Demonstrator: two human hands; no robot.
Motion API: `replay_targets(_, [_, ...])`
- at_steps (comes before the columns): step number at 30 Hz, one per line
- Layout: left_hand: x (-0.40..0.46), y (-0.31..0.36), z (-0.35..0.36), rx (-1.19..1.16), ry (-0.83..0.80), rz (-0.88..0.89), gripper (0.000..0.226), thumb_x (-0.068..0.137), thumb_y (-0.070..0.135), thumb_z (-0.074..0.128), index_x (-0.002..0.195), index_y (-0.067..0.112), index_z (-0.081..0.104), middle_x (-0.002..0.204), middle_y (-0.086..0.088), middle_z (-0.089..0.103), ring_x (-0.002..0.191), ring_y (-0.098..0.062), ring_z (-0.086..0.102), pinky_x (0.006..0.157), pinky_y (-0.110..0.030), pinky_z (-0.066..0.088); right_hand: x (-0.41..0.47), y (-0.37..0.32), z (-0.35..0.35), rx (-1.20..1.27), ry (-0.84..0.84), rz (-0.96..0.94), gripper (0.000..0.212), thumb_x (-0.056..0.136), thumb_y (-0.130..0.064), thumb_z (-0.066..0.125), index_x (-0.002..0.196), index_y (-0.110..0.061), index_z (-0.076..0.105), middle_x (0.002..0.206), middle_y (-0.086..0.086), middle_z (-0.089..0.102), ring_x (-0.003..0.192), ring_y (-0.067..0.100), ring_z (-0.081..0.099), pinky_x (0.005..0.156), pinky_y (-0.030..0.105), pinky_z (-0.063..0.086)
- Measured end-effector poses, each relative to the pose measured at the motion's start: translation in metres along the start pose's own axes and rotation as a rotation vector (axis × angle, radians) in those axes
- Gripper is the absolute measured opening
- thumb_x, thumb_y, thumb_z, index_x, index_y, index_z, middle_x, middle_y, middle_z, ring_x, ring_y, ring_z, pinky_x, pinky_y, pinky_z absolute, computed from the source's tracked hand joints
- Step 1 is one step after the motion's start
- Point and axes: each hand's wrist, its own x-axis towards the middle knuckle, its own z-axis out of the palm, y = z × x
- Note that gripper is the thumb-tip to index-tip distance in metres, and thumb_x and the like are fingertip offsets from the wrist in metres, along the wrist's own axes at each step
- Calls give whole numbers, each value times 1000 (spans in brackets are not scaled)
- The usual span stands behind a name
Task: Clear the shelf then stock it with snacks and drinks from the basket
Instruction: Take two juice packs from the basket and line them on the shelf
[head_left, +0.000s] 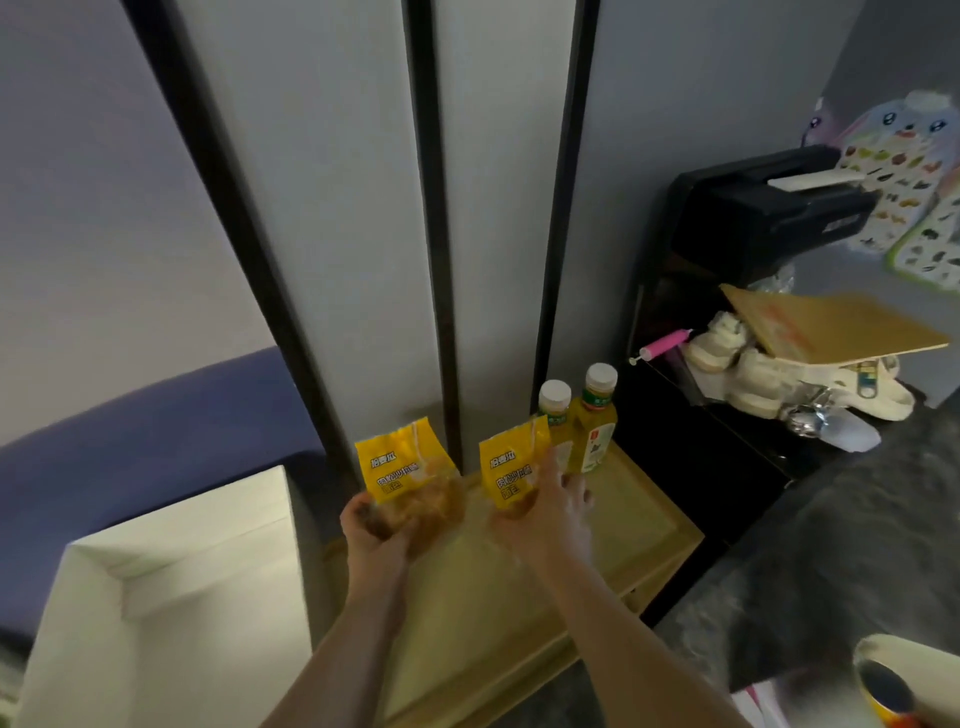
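Two yellow snack packets stand upright over the wooden shelf top (639, 525). My left hand (371, 530) grips the bottom of the left packet (402, 467). My right hand (550, 512) holds the right packet (511, 467) at its lower right side. Behind the right packet, against the wall, two yellow drink bottles with white caps stand side by side: one (556, 415) partly hidden by the packet, the other (595, 421) to its right. The basket is not in view.
A white open box (171, 587) sits to the left of the shelf, with a blue sofa (130, 441) behind it. A black rack (727, 415) with pale shoes (753, 379) and a cardboard sheet (831, 322) stands to the right. A tin (888, 686) is at bottom right.
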Motion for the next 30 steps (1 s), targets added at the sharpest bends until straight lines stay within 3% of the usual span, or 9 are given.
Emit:
replay_targets(7, [15, -39, 4, 70, -1, 25, 62, 82, -7, 64, 128, 25, 35, 120, -7, 54, 108, -25, 55, 74, -31, 52, 18, 15, 46, -2, 41, -35, 112, 69, -57, 74, 151, -30, 2, 139, 9, 26, 127, 31, 27, 100, 47, 41])
replay_targets(12, [19, -46, 2, 224, 22, 47, 62, 83, -1, 66, 133, 22, 37, 125, -6, 55, 113, -26, 54, 86, -35, 48, 23, 18, 58, 74, 49, -31, 120, 65, -67, 73, 150, -34, -6, 143, 7, 19, 131, 29, 25, 100, 47, 41])
replay_targets(16, [16, -45, -3, 407, 126, 43, 61, 86, 2, 64, 140, 15, 39, 136, -12, 52, 123, -32, 49, 96, -37, 40, 20, 18, 59, 144, -93, -60, 131, 59, -70, 76, 150, -36, -11, 158, -5, -7, 146, 28, 2, 113, 49, 26])
replay_targets(18, [12, -45, -3, 459, 142, -18, 71, 83, 2, 67, 144, 14, 33, 141, -15, 47, 128, -34, 45, 102, -43, 38, 17, 21, 57, 125, -134, -121, 127, 62, -76, 69, 151, -35, -12, 158, -8, -17, 147, 25, -6, 117, 47, 20])
replay_targets(20, [8, -44, 1, 516, 139, -25, 85, 79, 4, 73, 147, 19, 25, 144, -14, 43, 131, -34, 43, 104, -45, 37, 17, 28, 56, 2, -159, -209, 116, 73, -66, 67, 149, -36, -15, 157, -5, -24, 148, 25, -10, 118, 42, 17])
replay_targets(22, [3, -44, 7, 540, 123, 0, 93, 78, 9, 75, 149, 27, 17, 146, -10, 38, 130, -33, 43, 99, -37, 43, 18, 34, 56, -136, -156, -260, 110, 80, -53, 68, 149, -37, -15, 156, -2, -27, 148, 26, -7, 117, 39, 20])
replay_targets(24, [1, -45, 14, 540, 113, 11, 91, 83, 13, 72, 149, 33, 12, 145, -7, 32, 131, -30, 41, 92, -24, 47, 20, 33, 57, -225, -119, -272, 101, 84, -55, 63, 151, -36, -9, 158, -1, -22, 148, 27, 3, 113, 38, 30])
replay_targets(27, [4, -52, 18, 680, 129, 64, 93, 83, 21, 71, 148, 39, 6, 145, -8, 27, 128, -28, 42, 99, -36, 42, 26, 25, 59, -261, -96, -281, 96, 81, -62, 61, 152, -35, 3, 159, -2, -13, 143, 27, 15, 102, 36, 43])
replay_targets(30, [7, -54, 22, 717, 171, 53, 92, 84, 19, 70, 149, 36, 7, 138, -10, 32, 125, -29, 44, 99, -40, 42, 33, 23, 63, -217, -123, -282, 99, 77, -63, 65, 152, -34, 7, 158, -5, -12, 142, 26, 14, 103, 37, 42])
